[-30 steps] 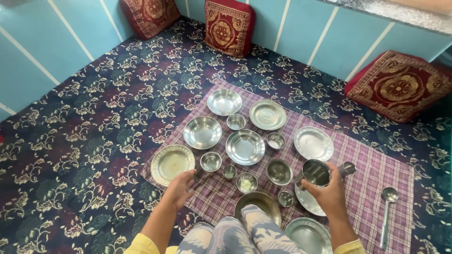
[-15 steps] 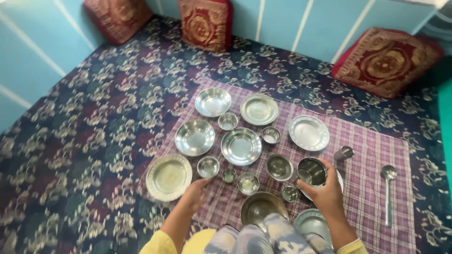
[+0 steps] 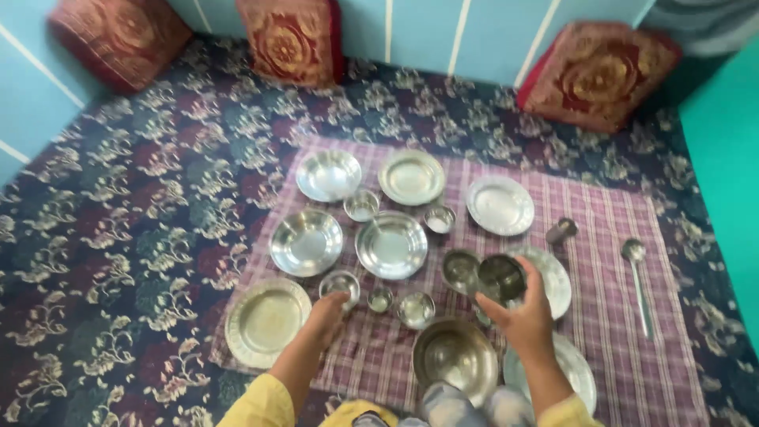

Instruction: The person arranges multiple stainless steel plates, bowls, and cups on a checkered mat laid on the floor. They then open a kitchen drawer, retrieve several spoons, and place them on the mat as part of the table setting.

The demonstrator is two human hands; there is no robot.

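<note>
From my remote feed, a checked cloth [image 3: 601,316] on the patterned carpet [image 3: 118,237] carries a nearly full spread of steel plates and bowls. A ladle [image 3: 636,277] lies apart at its right edge. My right hand [image 3: 526,316] grips a steel tumbler [image 3: 501,278] above a plate, not yet set down; my left hand [image 3: 328,312], fingers curled, touches a small bowl [image 3: 340,283].

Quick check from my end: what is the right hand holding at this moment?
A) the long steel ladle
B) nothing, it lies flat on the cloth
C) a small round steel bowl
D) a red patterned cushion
C: the right hand is closed around a small round steel bowl, lifted above the purple checked cloth, while the long steel ladle lies untouched off to the right.
</note>
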